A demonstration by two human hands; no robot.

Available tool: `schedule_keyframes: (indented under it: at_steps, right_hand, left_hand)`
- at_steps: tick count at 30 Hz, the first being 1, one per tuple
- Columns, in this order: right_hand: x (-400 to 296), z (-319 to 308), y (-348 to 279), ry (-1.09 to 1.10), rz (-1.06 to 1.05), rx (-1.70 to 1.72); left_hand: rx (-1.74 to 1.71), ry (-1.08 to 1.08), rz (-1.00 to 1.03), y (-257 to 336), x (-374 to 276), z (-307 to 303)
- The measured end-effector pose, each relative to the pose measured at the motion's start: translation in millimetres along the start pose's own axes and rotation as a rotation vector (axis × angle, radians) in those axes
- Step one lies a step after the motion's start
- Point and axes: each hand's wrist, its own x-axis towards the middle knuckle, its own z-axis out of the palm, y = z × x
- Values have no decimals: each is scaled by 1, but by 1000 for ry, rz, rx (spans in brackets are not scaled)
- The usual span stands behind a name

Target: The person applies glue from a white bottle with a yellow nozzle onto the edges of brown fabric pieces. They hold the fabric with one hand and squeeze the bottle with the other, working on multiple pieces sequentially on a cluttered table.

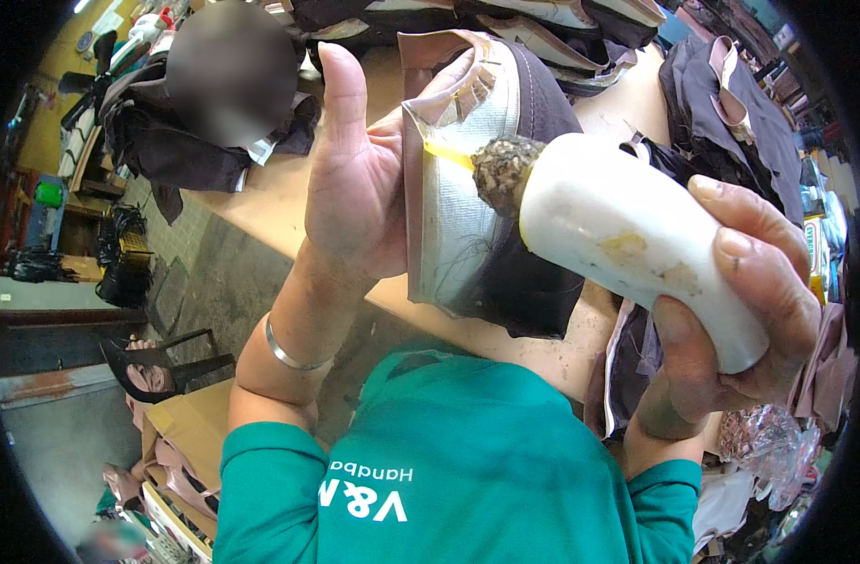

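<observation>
My left hand (352, 190) holds up a dark fabric piece (529, 282) with a pinkish edge strip and a pale, ribbed band (458, 218). Its fingers are inside or behind the piece, mostly hidden, and the thumb points up, apart from it. My right hand (747, 296) grips a stained white bottle (613, 218), tilted with its tip to the left. Dark, lumpy crust (507, 176) cakes that tip, which is at the pale band. A yellow strand of what looks like glue (447, 153) runs from the crust to the pinkish edge. More yellowish glue shows along the curved upper edge.
Beneath my hands is a tan worktable (472, 317). Several similar dark pieces (564, 35) lie at its far side, and a dark fabric stack (733, 127) stands to the right. Another person (232, 77) is across on the left. A cardboard box (190, 430) sits at lower left.
</observation>
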Motion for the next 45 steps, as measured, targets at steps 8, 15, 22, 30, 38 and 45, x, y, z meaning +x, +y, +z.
schedule_keyframes:
  at_steps: [8, 15, 22, 30, 38, 45]
  right_hand:
    - [4, 20, -10, 143, 48, -28]
    - [0, 20, -13, 128, 44, -50]
    - [-7, 16, -18, 107, 38, 23]
    - [-17, 24, -20, 106, 114, 7]
    - [-7, 22, -13, 204, 209, 49]
    - [1, 8, 5, 211, 61, 15]
  left_hand:
    - [-14, 30, 2, -1, 1, 0]
    - [34, 65, 21, -2, 2, 2]
    - [30, 21, 17, 0, 4, 0]
    - [15, 117, 57, 2, 1, -1]
    - [-6, -24, 37, 12, -1, -17]
    - [42, -3, 64, 8, 4, 8]
